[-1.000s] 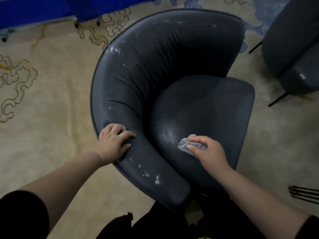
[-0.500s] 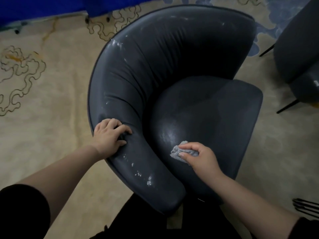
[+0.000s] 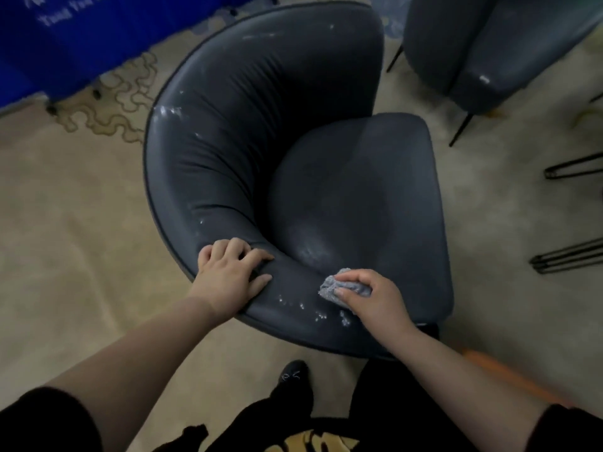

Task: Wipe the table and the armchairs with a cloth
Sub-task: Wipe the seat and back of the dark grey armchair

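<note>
A dark grey leather armchair (image 3: 248,132) with a curved back fills the middle of the view, with white flecks on its padded arm. My left hand (image 3: 230,274) lies flat on the near arm of the chair, fingers spread over the padding. My right hand (image 3: 372,296) is closed on a crumpled grey cloth (image 3: 332,284) and presses it where the seat cushion meets the near arm, just right of the white flecks.
A second dark armchair (image 3: 483,50) stands at the upper right on thin black legs. Black hairpin legs (image 3: 567,256) of other furniture show at the right edge. A blue panel (image 3: 65,44) crosses the upper left. Beige patterned carpet (image 3: 71,223) surrounds the chair.
My right hand has slid the cloth from the seat cushion toward the near arm. The view has shifted, so the chair sits further right, and my left hand stays on the arm.
</note>
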Demonstrator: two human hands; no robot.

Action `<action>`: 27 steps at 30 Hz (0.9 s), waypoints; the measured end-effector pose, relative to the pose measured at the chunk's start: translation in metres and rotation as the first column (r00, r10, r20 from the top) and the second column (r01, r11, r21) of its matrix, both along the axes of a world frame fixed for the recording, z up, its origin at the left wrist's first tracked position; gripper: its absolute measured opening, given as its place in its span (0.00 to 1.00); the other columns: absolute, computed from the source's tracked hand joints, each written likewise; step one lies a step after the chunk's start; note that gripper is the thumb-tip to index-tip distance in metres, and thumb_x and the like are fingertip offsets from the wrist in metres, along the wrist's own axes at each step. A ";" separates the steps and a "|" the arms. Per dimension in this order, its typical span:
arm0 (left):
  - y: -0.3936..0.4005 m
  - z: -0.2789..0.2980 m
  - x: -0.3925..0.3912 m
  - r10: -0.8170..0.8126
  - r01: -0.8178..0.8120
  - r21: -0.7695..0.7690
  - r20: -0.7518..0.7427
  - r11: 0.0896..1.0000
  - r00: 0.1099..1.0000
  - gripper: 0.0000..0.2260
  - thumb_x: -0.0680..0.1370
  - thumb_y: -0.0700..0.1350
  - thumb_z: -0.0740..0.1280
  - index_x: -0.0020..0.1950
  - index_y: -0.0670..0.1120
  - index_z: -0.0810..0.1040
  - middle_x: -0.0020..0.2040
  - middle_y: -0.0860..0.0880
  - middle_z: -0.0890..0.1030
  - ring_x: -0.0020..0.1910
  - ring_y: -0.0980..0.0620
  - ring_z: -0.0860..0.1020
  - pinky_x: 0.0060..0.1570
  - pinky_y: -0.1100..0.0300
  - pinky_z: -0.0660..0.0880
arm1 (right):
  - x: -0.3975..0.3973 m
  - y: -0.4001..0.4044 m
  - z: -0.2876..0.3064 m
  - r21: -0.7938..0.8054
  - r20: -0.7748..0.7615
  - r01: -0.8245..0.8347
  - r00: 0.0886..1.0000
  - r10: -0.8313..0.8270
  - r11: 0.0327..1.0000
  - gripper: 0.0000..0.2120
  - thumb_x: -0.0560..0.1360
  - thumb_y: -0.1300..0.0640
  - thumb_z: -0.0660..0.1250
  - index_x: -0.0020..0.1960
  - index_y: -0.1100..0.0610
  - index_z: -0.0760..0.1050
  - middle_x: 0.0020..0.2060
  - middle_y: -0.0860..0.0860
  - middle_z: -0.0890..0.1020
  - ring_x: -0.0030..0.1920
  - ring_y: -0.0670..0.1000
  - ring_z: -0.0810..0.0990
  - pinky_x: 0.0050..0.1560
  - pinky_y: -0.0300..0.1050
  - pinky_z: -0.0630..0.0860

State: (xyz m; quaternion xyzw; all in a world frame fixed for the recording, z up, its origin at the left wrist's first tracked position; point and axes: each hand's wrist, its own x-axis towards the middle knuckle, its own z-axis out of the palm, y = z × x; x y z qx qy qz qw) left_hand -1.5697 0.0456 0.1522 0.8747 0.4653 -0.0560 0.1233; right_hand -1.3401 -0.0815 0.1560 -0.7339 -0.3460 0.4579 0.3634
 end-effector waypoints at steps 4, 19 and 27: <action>-0.001 -0.006 -0.002 -0.019 0.017 0.044 0.058 0.999 0.998 0.16 0.75 0.61 0.63 0.60 0.59 0.74 0.51 0.51 0.70 0.55 0.45 0.67 0.57 0.49 0.59 | -0.022 -0.014 -0.008 0.040 0.277 -0.128 0.954 0.112 0.991 0.07 0.70 0.59 0.73 0.47 0.51 0.79 0.49 0.46 0.78 0.53 0.49 0.76 0.58 0.43 0.71; 0.000 -0.015 -0.005 -0.055 0.045 0.110 0.086 0.993 0.995 0.15 0.76 0.60 0.62 0.60 0.58 0.75 0.51 0.49 0.71 0.56 0.43 0.66 0.57 0.48 0.55 | -0.057 -0.015 0.000 0.045 0.327 -0.264 0.915 0.235 0.964 0.15 0.72 0.56 0.72 0.58 0.46 0.80 0.57 0.43 0.74 0.60 0.46 0.69 0.65 0.37 0.63; 0.000 -0.013 -0.003 -0.044 0.040 0.073 0.060 0.997 0.997 0.16 0.76 0.61 0.59 0.62 0.58 0.74 0.53 0.49 0.70 0.58 0.43 0.66 0.60 0.47 0.56 | -0.027 -0.027 0.000 -0.009 0.250 -0.172 0.954 0.169 0.985 0.13 0.73 0.62 0.70 0.56 0.52 0.81 0.56 0.47 0.75 0.61 0.47 0.72 0.65 0.43 0.69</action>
